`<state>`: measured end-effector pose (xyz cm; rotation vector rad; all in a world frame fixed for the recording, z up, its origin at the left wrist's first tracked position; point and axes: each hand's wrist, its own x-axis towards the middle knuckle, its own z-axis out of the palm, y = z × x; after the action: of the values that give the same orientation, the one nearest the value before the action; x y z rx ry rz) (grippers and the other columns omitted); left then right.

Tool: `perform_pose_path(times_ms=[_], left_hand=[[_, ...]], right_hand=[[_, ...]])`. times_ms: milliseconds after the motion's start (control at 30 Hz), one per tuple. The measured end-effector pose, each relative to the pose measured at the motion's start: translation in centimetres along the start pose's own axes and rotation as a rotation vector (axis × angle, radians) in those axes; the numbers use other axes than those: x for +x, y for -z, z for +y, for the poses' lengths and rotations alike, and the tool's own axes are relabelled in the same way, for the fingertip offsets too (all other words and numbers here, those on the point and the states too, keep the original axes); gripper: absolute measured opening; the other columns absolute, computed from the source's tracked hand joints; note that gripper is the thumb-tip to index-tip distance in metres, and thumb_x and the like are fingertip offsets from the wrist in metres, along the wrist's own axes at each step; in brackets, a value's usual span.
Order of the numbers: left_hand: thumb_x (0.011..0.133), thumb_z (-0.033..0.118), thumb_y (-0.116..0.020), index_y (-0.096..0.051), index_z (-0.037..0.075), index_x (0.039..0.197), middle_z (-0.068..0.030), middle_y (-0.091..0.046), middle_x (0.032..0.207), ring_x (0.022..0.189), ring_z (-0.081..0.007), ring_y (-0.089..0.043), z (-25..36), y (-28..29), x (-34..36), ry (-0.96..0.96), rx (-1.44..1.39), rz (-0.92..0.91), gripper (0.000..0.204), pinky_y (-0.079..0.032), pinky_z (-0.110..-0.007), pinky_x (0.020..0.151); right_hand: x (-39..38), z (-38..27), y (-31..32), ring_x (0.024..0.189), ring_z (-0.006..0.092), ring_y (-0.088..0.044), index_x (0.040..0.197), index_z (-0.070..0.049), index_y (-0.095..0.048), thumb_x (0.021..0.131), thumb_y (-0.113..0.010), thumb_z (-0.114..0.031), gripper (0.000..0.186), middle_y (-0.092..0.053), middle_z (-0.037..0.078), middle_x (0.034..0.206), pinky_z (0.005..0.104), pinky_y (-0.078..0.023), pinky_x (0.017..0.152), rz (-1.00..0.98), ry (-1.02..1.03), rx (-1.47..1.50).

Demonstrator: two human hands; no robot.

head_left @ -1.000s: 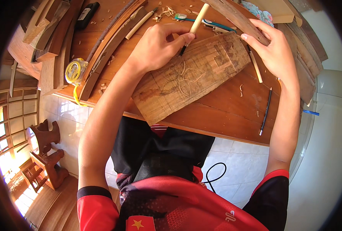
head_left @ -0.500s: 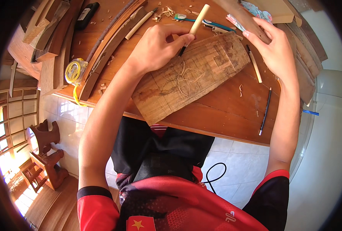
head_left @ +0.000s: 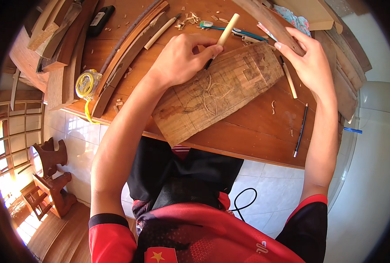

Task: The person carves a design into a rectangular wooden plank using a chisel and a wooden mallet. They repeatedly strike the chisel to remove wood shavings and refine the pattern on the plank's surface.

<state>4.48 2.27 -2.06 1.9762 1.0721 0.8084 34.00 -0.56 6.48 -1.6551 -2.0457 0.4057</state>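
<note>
My left hand (head_left: 179, 59) is closed around a carving chisel with a pale wooden handle (head_left: 228, 30). The chisel leans over a carved wooden board (head_left: 214, 98), its dark blade pointing down at the upper edge; the tip is hard to make out. Carved lines form a flower on the board, beside a recessed angular pattern. To the right, my right hand (head_left: 309, 61) grips a thick wooden stick (head_left: 269, 19), which reaches beyond the top of the picture. The stick is apart from the chisel handle. A thin light-coloured strip (head_left: 267, 30) shows beside the right fingers.
On the wooden table (head_left: 256, 136) lie a toothbrush (head_left: 243, 32), two more carving chisels (head_left: 162, 33) (head_left: 289, 79), a pencil (head_left: 300, 129) and wood shavings (head_left: 189, 19). A tape measure (head_left: 87, 83) sits by long wooden strips (head_left: 125, 61) at left. Planks (head_left: 342, 65) are stacked at right.
The view has shifted slightly, so the board and tools appear a little lower. The wooden stick has moved slightly left over the table. Both hands keep their grips.
</note>
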Motion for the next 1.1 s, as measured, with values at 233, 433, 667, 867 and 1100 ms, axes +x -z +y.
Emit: perform_pose_path(times_ms=[233,433,667,867,1100], left_hand=[[0.099,0.033,-0.066,-0.078,0.005,0.113,-0.0104,-0.077,0.091,0.072,-0.0153,-0.063,-0.2,-0.1,0.1,0.004,0.014,-0.008,0.034,-0.051,-0.032,0.069],[0.099,0.034,-0.066,-0.078,0.005,0.114,-0.01,-0.076,0.088,0.073,-0.0159,-0.064,-0.2,-0.3,0.2,-0.006,0.009,-0.008,0.034,-0.051,-0.033,0.069],[0.1,0.034,-0.065,-0.078,0.005,0.113,-0.0118,-0.076,0.089,0.073,-0.0168,-0.065,-0.4,-0.4,0.1,0.011,0.018,-0.014,0.034,-0.052,-0.034,0.07],[0.096,0.04,-0.067,-0.079,0.01,0.112,-0.0171,-0.077,0.094,0.092,-0.0317,-0.074,-0.2,-0.4,0.3,0.092,0.014,-0.051,0.036,-0.056,-0.042,0.088],[0.095,0.04,-0.067,-0.079,0.011,0.112,-0.0172,-0.077,0.096,0.094,-0.0321,-0.074,0.0,-0.3,0.2,0.105,0.018,-0.056,0.036,-0.056,-0.042,0.088]], right_hand=[[-0.4,-0.4,0.3,0.083,0.0157,-0.066,0.125,0.002,-0.068,0.093,-0.076,-0.022,0.041,-0.076,0.012,0.098,0.0315,-0.053,0.08,-0.014,0.046,-0.002],[-0.4,0.5,0.2,0.074,0.0128,-0.058,0.123,0.002,-0.068,0.093,-0.076,-0.019,0.037,-0.072,0.009,0.089,0.0309,-0.05,0.073,0.024,0.061,0.02],[-0.6,0.0,0.6,0.069,0.0128,-0.055,0.123,0.002,-0.068,0.093,-0.076,-0.019,0.037,-0.071,0.009,0.087,0.032,-0.05,0.072,-0.046,-0.003,-0.015],[-0.7,0.2,0.7,0.071,0.0156,-0.061,0.124,0.002,-0.069,0.091,-0.077,-0.02,0.04,-0.074,0.011,0.093,0.034,-0.052,0.074,-0.058,-0.005,-0.048],[-0.7,0.5,0.6,0.099,0.026,-0.074,0.127,0.004,-0.068,0.088,-0.08,-0.02,0.047,-0.075,0.02,0.113,0.0363,-0.055,0.088,-0.051,0.006,-0.067]])
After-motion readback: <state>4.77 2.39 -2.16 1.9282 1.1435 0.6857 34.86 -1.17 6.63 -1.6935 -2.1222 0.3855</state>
